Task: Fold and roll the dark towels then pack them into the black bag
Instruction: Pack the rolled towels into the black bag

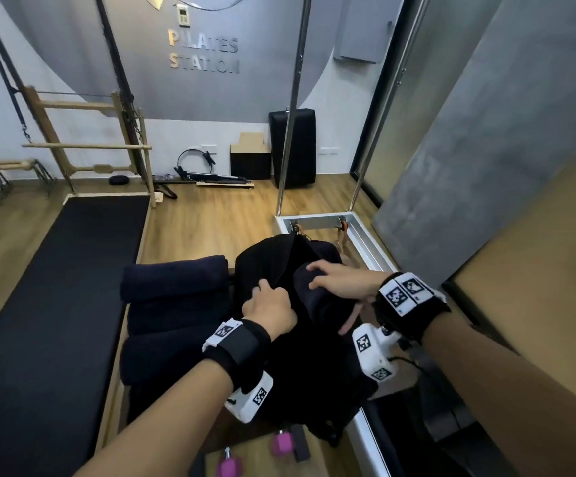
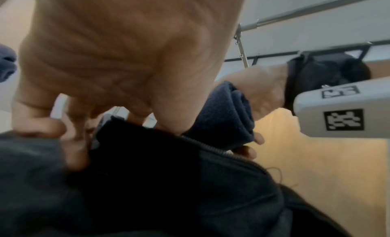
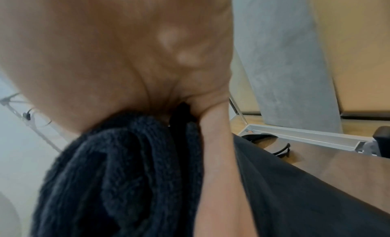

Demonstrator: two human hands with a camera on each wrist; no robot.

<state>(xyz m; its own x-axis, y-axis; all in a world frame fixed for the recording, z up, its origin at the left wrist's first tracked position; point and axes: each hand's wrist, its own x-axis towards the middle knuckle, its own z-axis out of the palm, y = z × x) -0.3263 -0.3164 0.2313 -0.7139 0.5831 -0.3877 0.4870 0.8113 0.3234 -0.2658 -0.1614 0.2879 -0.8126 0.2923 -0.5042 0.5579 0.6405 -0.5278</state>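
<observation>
A black bag [image 1: 262, 266] lies in front of me with its zipped mouth pulled open. My left hand [image 1: 267, 306] grips the near edge of the bag opening [image 2: 147, 140], fingers curled over the fabric. My right hand [image 1: 334, 282] grips a rolled dark towel [image 1: 309, 287] and holds it at the bag's mouth; the roll's spiral end [image 2: 238, 110] shows in the left wrist view, and the towel [image 3: 118, 173] fills the right wrist view under the palm. Left of the bag lie more rolled dark towels [image 1: 176, 280]. How far the towel sits inside the bag is hidden.
The bag and towels rest on a wooden-framed bench with a metal rail frame [image 1: 359, 232] at the far right. A long black mat [image 1: 59, 287] lies on the left. Pink dumbbells [image 1: 281, 444] stand near my feet. Two upright metal poles [image 1: 288, 132] rise beyond the bag.
</observation>
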